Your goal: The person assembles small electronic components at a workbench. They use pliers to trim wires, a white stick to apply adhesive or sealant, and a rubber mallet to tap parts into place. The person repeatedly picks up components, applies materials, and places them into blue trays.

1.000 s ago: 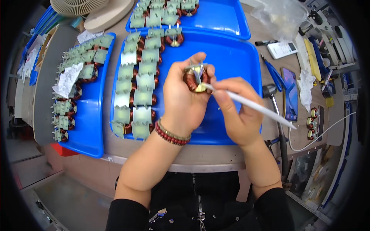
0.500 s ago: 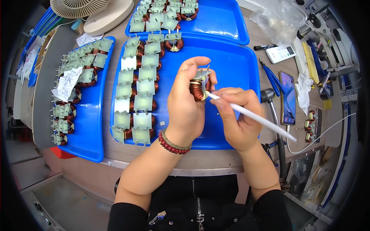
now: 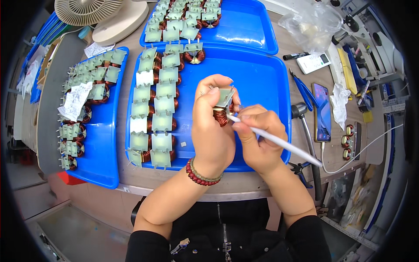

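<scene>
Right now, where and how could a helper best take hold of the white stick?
Probably by pinching the rear half of the white stick from the person's right: the right hand grips it close to the copper coil, while the slim, straight rear juts free toward the picture's lower right.

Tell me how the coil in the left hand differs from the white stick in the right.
The coil is stubby and reddish-brown, topped by a pale green board; the white stick is long, slim and plain. The left hand cups the coil; the right hand pinches the white stick like a pen. Both are held.
</scene>
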